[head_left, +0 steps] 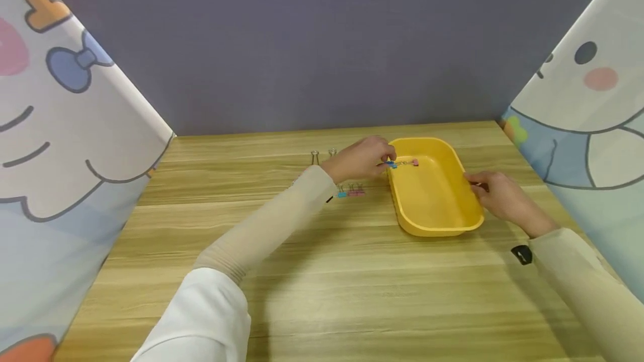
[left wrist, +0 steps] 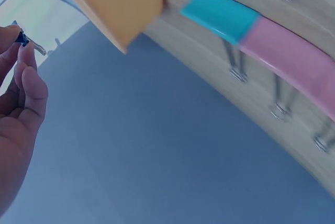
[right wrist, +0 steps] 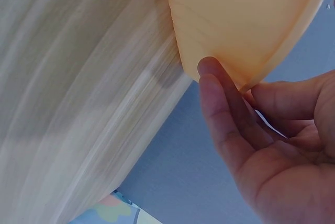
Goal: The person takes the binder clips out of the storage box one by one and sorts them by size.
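Note:
My left hand (head_left: 364,158) pinches a blue binder clip (head_left: 392,165) just over the left side of a yellow tray (head_left: 436,232). In the left wrist view the fingertips hold this blue clip (left wrist: 22,37), with its metal handle sticking out. A pink binder clip (head_left: 415,162) appears inside the tray, near its far end. On the tray's right side my right hand (head_left: 498,197) grips the rim. The right wrist view shows the thumb at the rim and fingers against the outer wall of the tray (right wrist: 230,25).
Left of the tray, a turquoise binder clip (head_left: 342,194) and pink binder clips (head_left: 356,192) stand in a row on the wooden table (head_left: 322,272). More clip handles (head_left: 315,156) show behind the left forearm, which hides part of them. A grey panel (head_left: 322,43) backs the table.

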Available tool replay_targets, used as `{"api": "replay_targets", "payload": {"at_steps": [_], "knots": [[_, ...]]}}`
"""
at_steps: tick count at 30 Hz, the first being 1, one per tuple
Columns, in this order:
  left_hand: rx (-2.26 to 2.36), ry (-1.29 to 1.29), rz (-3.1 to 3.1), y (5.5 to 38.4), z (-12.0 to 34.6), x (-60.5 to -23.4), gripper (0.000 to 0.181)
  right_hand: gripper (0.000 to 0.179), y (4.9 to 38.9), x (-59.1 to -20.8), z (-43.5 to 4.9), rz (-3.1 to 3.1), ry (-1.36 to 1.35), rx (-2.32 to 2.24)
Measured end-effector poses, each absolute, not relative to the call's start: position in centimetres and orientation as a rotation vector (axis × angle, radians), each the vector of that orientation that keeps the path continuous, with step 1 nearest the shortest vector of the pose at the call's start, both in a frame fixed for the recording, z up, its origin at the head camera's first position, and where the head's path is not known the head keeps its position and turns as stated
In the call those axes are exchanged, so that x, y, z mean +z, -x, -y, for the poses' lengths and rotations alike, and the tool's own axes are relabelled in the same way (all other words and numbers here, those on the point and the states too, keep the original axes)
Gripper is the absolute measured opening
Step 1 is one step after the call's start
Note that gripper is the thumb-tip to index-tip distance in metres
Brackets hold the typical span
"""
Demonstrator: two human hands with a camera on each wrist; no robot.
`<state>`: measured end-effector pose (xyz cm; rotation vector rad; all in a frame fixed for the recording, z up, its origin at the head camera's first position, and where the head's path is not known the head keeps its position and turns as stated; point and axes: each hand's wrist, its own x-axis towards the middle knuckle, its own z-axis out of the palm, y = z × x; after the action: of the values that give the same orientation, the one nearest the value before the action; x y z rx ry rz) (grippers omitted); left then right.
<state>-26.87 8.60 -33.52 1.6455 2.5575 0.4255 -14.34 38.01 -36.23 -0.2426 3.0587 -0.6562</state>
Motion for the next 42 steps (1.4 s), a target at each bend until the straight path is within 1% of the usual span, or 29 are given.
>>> {"api": "replay_targets", "payload": {"at_steps": [7, 12, 18, 22, 28, 33, 36, 42], "knots": [[0.43, -1.637, -2.592, 26.5, -4.1, -34.6, 0.014, 0.033, 13.9, -36.6, -38.4, -3.067, 0.284, -0.646], [0.456, -1.598, -2.627, 26.5, -1.1, -35.5, 0.012, 0.033, 14.2, -36.6, -38.4, -3.061, 0.298, -0.643], [0.523, -1.557, -2.622, 26.9, 1.0, -36.9, 0.01, 0.033, 14.4, -36.6, -38.4, -3.074, 0.292, -0.656], [0.531, -1.549, -2.615, 27.1, 1.7, -38.0, 0.006, 0.032, 14.5, -36.6, -38.4, -3.078, 0.294, -0.659], [0.488, -1.503, -2.605, 27.1, 2.3, -39.5, 0.008, 0.033, 14.4, -36.6, -38.4, -3.069, 0.281, -0.673], [0.498, -1.464, -2.563, 27.3, 2.1, -40.7, 0.005, 0.033, 14.4, -36.4, -38.3, -3.069, 0.257, -0.675], [0.473, -1.425, -2.548, 27.4, 1.8, -41.3, 0.006, 0.033, 14.5, -36.4, -38.3, -3.065, 0.253, -0.673], [0.421, -1.346, -2.541, 27.3, 1.3, -41.6, 0.008, 0.033, 14.5, -36.5, -38.3, -3.07, 0.262, -0.673]]}}
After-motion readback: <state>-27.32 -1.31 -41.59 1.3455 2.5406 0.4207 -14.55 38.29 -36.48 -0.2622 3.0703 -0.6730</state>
